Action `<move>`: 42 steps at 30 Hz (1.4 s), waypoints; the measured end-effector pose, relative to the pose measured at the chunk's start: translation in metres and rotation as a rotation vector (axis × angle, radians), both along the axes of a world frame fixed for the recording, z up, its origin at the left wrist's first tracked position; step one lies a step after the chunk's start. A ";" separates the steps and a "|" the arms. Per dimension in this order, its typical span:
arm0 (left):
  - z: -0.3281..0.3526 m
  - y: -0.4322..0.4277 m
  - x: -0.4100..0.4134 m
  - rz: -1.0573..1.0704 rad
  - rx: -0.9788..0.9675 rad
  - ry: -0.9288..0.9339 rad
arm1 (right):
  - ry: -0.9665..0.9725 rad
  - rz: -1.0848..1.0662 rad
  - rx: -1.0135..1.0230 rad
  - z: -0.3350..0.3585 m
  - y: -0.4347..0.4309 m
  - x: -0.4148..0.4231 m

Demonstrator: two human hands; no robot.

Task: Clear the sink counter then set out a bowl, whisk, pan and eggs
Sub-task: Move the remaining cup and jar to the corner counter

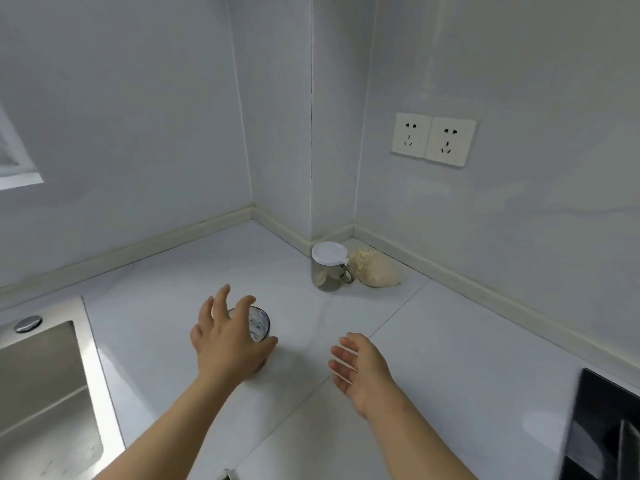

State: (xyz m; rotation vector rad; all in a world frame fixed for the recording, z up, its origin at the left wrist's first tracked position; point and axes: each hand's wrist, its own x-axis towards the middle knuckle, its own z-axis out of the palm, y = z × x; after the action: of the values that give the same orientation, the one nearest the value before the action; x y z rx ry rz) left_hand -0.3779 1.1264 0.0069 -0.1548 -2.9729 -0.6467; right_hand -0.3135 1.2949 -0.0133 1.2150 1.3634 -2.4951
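L hand (227, 341) sits over a small clear glass (260, 325) standing on the white counter (467, 341), near the sink (45, 382) and to its right. Fingers are spread and lifted above the rim, thumb by the glass's near side; can't tell if skin touches it. R hand (362, 368) hovers to the right, holding nothing, palm facing left, fingers straight and slightly apart. Back corner: lidded glass mug (329, 268) w/ a beige lump (375, 270) just beside it. Two wall sockets (433, 138) above; black hob (606, 427) at far right.
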 end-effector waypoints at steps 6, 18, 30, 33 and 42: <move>-0.022 -0.015 -0.032 -0.048 -0.008 -0.232 | -0.019 -0.002 0.003 -0.011 -0.020 -0.036; -0.034 0.014 -0.075 -0.197 0.177 -0.157 | -0.042 -0.134 0.141 -0.018 -0.012 -0.070; -0.032 0.059 -0.137 -0.303 0.021 -0.147 | 0.009 -0.115 0.735 -0.004 0.048 -0.143; -0.033 0.063 -0.147 -0.318 0.004 -0.135 | 0.002 -0.057 0.747 -0.014 0.054 -0.160; -0.035 0.066 -0.156 -0.337 -0.009 -0.121 | -0.024 0.038 0.738 -0.032 0.054 -0.188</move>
State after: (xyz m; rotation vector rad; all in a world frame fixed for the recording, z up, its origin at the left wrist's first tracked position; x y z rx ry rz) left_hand -0.5340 1.1926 -0.0286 -0.6504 -3.0933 -0.6971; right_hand -0.5011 1.3484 -0.0455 1.2624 2.3790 -1.9734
